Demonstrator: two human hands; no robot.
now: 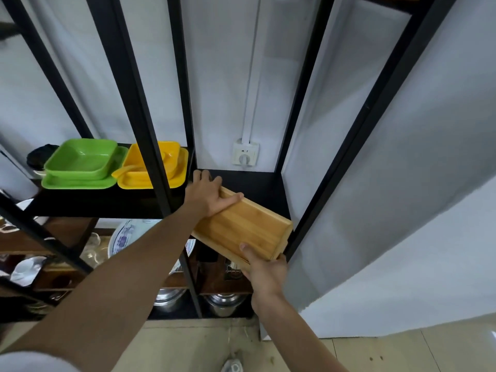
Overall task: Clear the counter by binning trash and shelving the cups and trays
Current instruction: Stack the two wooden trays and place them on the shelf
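Note:
A rectangular bamboo tray (241, 226) rests half on the black shelf board (257, 183) of a black metal rack, with its near end sticking out over the shelf's front edge. My left hand (208, 194) grips the tray's far left corner, thumb on top. My right hand (264, 269) holds the near right end from below, thumb pressed inside the rim. Both arms reach up from the bottom of the frame.
Green dishes (80, 163) and yellow dishes (153, 167) are stacked on the left part of the same shelf. Black uprights (150, 116) frame the bay. A wall socket (245, 154) sits behind. Lower shelves hold plates, glasses and steel pots (222, 302).

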